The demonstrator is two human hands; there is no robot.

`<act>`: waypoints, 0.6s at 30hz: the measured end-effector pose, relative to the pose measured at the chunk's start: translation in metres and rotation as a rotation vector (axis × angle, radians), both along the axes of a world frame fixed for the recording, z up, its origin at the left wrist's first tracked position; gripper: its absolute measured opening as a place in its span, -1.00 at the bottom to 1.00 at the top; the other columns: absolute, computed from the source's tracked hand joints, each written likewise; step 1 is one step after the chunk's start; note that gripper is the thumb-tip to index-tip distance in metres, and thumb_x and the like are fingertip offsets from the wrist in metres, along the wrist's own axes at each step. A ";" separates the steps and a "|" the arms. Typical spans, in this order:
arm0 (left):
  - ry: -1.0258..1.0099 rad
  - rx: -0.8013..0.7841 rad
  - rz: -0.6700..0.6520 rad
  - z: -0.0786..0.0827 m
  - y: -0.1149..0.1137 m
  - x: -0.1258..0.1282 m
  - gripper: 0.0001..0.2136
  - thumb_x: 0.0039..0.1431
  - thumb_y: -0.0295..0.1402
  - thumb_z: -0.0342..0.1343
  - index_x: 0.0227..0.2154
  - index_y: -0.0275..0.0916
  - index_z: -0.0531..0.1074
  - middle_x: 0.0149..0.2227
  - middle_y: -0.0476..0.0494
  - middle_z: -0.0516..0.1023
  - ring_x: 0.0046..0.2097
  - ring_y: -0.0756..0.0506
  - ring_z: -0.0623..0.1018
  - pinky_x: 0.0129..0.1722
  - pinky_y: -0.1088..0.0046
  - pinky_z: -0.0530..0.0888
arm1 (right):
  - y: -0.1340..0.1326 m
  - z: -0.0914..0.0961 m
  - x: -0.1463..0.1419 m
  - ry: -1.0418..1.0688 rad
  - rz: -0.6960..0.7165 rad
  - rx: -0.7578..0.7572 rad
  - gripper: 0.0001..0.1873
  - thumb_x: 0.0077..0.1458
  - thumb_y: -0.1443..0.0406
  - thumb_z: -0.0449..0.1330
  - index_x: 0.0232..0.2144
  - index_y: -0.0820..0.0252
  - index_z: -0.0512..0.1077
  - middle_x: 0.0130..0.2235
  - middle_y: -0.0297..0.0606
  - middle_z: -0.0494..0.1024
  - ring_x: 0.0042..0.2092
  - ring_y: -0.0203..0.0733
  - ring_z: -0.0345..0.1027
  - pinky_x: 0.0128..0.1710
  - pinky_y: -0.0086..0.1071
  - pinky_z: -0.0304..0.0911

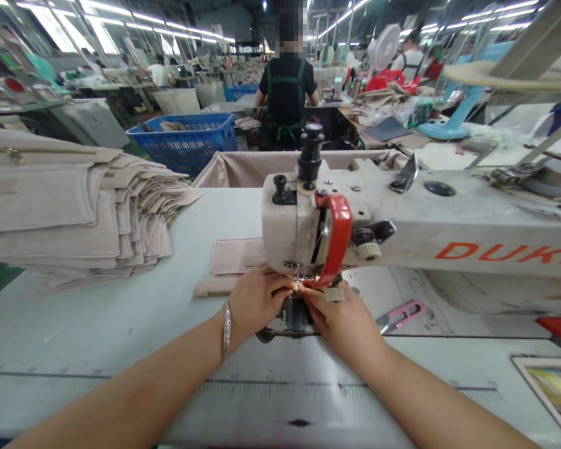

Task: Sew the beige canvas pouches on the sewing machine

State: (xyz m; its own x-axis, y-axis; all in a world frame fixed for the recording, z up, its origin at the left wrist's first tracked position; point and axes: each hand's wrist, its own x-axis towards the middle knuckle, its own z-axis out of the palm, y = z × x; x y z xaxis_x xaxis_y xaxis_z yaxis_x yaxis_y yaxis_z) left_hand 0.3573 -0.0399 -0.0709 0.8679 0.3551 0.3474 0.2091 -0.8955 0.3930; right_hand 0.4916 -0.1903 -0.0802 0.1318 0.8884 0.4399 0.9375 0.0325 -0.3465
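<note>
A white industrial sewing machine [283, 218] with an orange guard stands in front of me. Under its head lies a pale pink fabric piece [234, 257], flat on the table and partly hidden by the machine and my hands. My left hand [255, 302], with a silver bracelet at the wrist, is closed on the near edge of the fabric just left of the needle. From the right, my right hand [348, 315] pinches the same edge, its fingertips almost meeting the left ones below the presser foot. To its right lie pink-handled thread snips [404, 315].
A thick stack of sewn pink fabric pieces [70, 206] sits on the left of the table [121, 337]. Behind the machine are a fabric-lined bin [252, 168] and a blue basket [182, 140]. A person in a green apron [285, 93] works farther back, facing away.
</note>
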 end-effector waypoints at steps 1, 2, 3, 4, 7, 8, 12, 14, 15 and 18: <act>0.004 0.000 0.003 -0.001 0.000 0.000 -0.89 0.13 -0.45 0.27 -0.32 -0.09 0.61 -0.25 -0.01 0.66 -0.15 -0.15 0.60 -0.11 0.32 0.51 | 0.000 0.000 0.000 0.021 0.000 -0.015 -0.78 0.21 0.45 0.12 -0.22 0.24 0.56 -0.13 -0.04 0.57 -0.14 0.05 0.36 -0.14 -0.10 0.37; 0.007 0.002 0.004 -0.001 0.001 0.000 -0.89 0.13 -0.45 0.26 -0.32 -0.09 0.62 -0.26 0.00 0.66 -0.16 -0.14 0.61 -0.12 0.32 0.51 | 0.001 0.000 -0.001 0.038 -0.003 -0.029 -0.78 0.21 0.45 0.11 -0.21 0.23 0.56 -0.13 -0.05 0.56 -0.14 0.04 0.36 -0.12 -0.11 0.36; 0.008 0.006 0.002 -0.002 0.001 0.000 -0.89 0.13 -0.45 0.26 -0.32 -0.08 0.62 -0.27 0.00 0.66 -0.17 -0.14 0.61 -0.12 0.32 0.52 | 0.001 0.000 -0.002 0.048 -0.007 -0.039 -0.78 0.22 0.45 0.11 -0.20 0.22 0.55 -0.14 -0.06 0.56 -0.14 0.02 0.35 -0.12 -0.13 0.34; 0.005 0.013 -0.001 -0.002 0.002 0.000 -0.88 0.14 -0.45 0.25 -0.32 -0.09 0.62 -0.28 -0.01 0.67 -0.19 -0.15 0.61 -0.14 0.32 0.52 | 0.002 0.001 -0.002 0.047 -0.012 -0.043 -0.78 0.22 0.45 0.11 -0.21 0.22 0.55 -0.15 -0.07 0.56 -0.14 0.01 0.35 -0.12 -0.16 0.34; -0.021 0.042 -0.014 -0.005 0.004 -0.002 -0.87 0.17 -0.44 0.19 -0.32 -0.11 0.62 -0.29 -0.04 0.67 -0.23 -0.17 0.62 -0.21 0.31 0.55 | 0.004 0.005 -0.006 0.007 -0.029 -0.048 -0.80 0.23 0.44 0.11 -0.24 0.19 0.54 -0.18 -0.14 0.56 -0.13 -0.06 0.35 -0.11 -0.25 0.31; -0.023 0.051 -0.019 -0.006 0.005 -0.003 -0.87 0.18 -0.43 0.17 -0.32 -0.11 0.62 -0.29 -0.05 0.67 -0.24 -0.18 0.63 -0.23 0.31 0.55 | 0.005 0.006 -0.007 -0.008 -0.036 -0.051 -0.80 0.22 0.44 0.11 -0.24 0.18 0.53 -0.18 -0.16 0.55 -0.12 -0.08 0.35 -0.11 -0.28 0.30; 0.033 0.065 -0.026 -0.015 0.012 -0.007 -0.85 0.19 -0.34 0.14 -0.29 -0.03 0.63 -0.24 0.00 0.68 -0.22 -0.15 0.64 -0.17 0.34 0.57 | 0.007 0.005 -0.009 -0.068 -0.060 -0.069 -0.88 0.18 0.40 0.18 -0.28 0.17 0.52 -0.22 -0.21 0.55 -0.16 -0.12 0.35 -0.16 -0.34 0.27; 0.033 0.067 -0.033 -0.019 0.014 -0.008 -0.84 0.19 -0.32 0.14 -0.29 -0.01 0.63 -0.22 0.01 0.68 -0.22 -0.14 0.65 -0.16 0.35 0.57 | 0.008 0.003 -0.010 -0.087 -0.063 -0.080 -0.91 0.18 0.37 0.18 -0.33 0.17 0.51 -0.27 -0.23 0.55 -0.19 -0.13 0.35 -0.21 -0.34 0.26; 0.022 0.072 -0.032 -0.020 0.014 -0.009 -0.85 0.18 -0.31 0.14 -0.29 -0.01 0.63 -0.23 0.01 0.68 -0.21 -0.15 0.65 -0.15 0.35 0.58 | 0.008 0.002 -0.010 -0.092 -0.067 -0.083 -0.90 0.18 0.37 0.18 -0.35 0.17 0.50 -0.29 -0.24 0.54 -0.21 -0.13 0.35 -0.23 -0.34 0.25; 0.003 0.088 -0.019 -0.022 0.016 -0.008 -0.85 0.19 -0.29 0.14 -0.30 -0.02 0.63 -0.24 0.00 0.68 -0.22 -0.14 0.65 -0.14 0.36 0.58 | 0.009 0.002 -0.010 -0.094 -0.087 -0.079 -0.88 0.19 0.39 0.14 -0.34 0.17 0.49 -0.30 -0.25 0.54 -0.24 -0.13 0.34 -0.27 -0.33 0.23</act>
